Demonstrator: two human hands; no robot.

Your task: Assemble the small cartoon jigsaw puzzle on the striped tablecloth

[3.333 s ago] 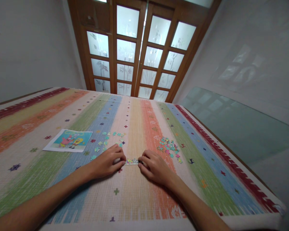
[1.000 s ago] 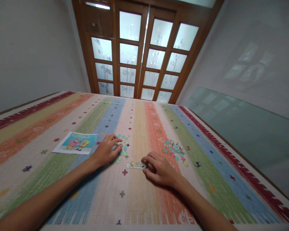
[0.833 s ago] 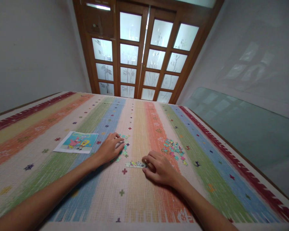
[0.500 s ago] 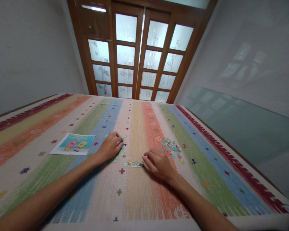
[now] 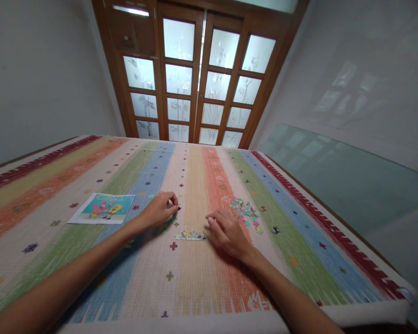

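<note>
1. A room with plain grey-white walls (image 5: 38, 74) is closed at the far end by a brown wooden folding door with frosted glass panes (image 5: 195, 79); a pale green glass sheet (image 5: 334, 181) leans along the right wall.
2. A large woven mat with coloured stripes and small cross marks (image 5: 195, 287) covers the surface below.
3. A rectangular cartoon reference picture with a blue background (image 5: 103, 208) lies on the mat, left of the hands.
4. A loose heap of small multicoloured puzzle pieces (image 5: 244, 209) sits just beyond the right hand; a few scattered teal pieces (image 5: 165, 227) lie under and beside the left hand.
5. A short joined strip of puzzle pieces (image 5: 190, 235) lies flat between the hands.
6. The left hand (image 5: 159, 211) pinches its fingertips together over the scattered pieces; whether a piece is caught there cannot be told.
7. The right hand (image 5: 227, 231) rests curled and loose, its fingertips just beside the strip's right end.
8. Against 3.3 seconds ago, the left hand has left the strip's other end and moved up to the scattered pieces.
</note>
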